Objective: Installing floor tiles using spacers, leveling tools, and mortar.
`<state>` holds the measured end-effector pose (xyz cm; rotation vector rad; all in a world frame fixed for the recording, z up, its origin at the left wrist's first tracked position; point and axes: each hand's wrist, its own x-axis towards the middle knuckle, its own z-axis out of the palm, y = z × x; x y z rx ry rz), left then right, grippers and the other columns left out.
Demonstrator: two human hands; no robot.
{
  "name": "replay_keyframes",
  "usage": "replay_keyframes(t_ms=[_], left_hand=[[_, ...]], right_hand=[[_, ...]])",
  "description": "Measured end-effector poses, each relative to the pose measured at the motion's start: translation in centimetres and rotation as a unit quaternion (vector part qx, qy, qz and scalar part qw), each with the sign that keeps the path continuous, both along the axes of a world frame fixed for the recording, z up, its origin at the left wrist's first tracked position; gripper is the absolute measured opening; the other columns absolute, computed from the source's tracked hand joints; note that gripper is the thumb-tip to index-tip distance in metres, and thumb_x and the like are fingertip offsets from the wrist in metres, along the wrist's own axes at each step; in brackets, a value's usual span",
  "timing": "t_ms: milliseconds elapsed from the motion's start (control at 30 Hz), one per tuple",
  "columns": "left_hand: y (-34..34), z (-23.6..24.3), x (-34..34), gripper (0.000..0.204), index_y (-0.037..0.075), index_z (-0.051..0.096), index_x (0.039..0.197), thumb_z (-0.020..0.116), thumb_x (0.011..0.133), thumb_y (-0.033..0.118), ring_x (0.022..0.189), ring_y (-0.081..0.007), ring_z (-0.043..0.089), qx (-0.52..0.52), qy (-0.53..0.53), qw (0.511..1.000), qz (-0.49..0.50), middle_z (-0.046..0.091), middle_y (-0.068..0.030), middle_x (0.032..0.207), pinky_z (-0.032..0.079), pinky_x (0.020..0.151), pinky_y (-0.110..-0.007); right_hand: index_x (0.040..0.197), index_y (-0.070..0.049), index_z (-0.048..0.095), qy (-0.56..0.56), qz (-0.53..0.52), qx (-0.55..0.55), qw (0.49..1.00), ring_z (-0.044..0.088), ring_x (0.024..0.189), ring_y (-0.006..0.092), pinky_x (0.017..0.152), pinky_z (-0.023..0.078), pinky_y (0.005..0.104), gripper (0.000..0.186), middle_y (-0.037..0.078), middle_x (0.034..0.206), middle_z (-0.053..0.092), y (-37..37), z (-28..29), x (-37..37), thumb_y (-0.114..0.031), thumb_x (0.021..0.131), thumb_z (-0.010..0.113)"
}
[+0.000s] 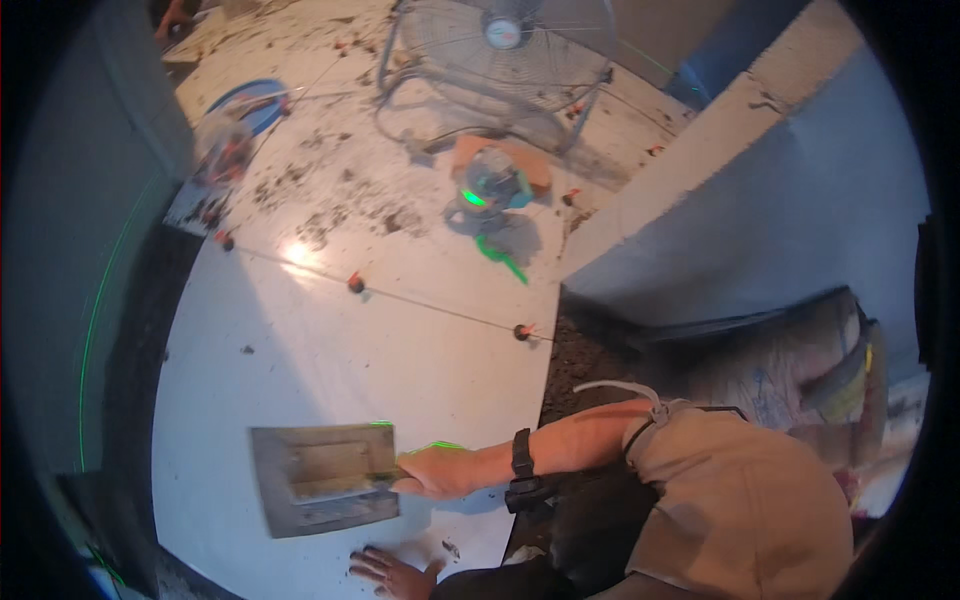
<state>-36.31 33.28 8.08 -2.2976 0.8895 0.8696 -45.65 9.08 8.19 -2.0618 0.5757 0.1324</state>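
In the lower middle, my right hand (435, 470) grips the handle of a rectangular grey trowel (325, 478), held flat over the large white tile (220, 370). Just below it my left hand (390, 572) rests palm down on the same tile, fingers spread. A thin joint crosses the tile surface farther up, with small black-and-red levelling clips (356, 282) along it. Beyond them a grey laser device (490, 180) stands on an orange block (535, 165), casting green light.
A large metal floor fan (435, 40) stands at the back. A blue basin (260, 110) and a bag of clips (222, 150) lie back left. Walls flank the tiles left and right (780, 200). Crumpled sacks (770, 365) and dark dirt (570, 365) lie to the right; debris speckles the far tiles.
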Motion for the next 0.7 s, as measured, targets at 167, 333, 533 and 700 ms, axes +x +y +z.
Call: replay_keyframes(t_ms=[167,333,533,700], left_hand=[[0.1,-0.3,-1.2,0.082,0.012,0.022,0.148,0.057,0.083,0.048,0.137,-0.0467,0.024,0.039,-0.108,0.992,-0.048,0.018,-0.0192,0.154,0.052,0.076,-0.057],[2.7,-4.2,-1.9,0.056,0.016,0.029,0.145,0.044,0.092,0.019,0.135,-0.0444,0.03,-0.038,-0.163,0.985,-0.035,0.024,-0.0149,0.153,0.053,0.072,-0.055],[5.1,-8.4,-2.1,0.056,0.018,0.029,0.146,0.043,0.092,0.019,0.136,-0.044,0.029,-0.101,-0.297,0.944,-0.096,0.022,-0.0138,0.155,0.052,0.07,-0.057],[5.5,-9.3,-2.1,0.058,0.016,0.027,0.147,0.044,0.091,0.018,0.136,-0.0432,0.029,-0.065,-0.368,0.917,-0.14,0.02,-0.0147,0.155,0.052,0.073,-0.056]], right_hand=[[0.091,0.003,0.053,0.175,-0.017,0.024,0.984,0.061,0.077,0.0461,0.069,0.047,0.0516,0.049,0.027,0.077,0.062,-1.0,-0.7,-5.9,-0.046,0.095,0.045],[0.099,0.005,0.054,0.14,0.015,0.106,0.984,0.06,0.089,0.0459,0.08,0.046,0.0517,0.052,0.029,0.092,0.063,-0.7,0.9,-4.2,-0.046,0.095,0.043],[0.096,0.001,0.055,0.242,0.004,0.021,0.97,0.061,0.086,0.0455,0.077,0.046,0.0516,0.048,0.028,0.087,0.062,-1.3,0.3,-9.1,-0.046,0.095,0.046],[0.098,0.001,0.055,0.216,0.007,0.005,0.976,0.06,0.086,0.0451,0.077,0.047,0.0508,0.047,0.026,0.088,0.063,-0.3,-1.5,-10.4,-0.046,0.095,0.046]])
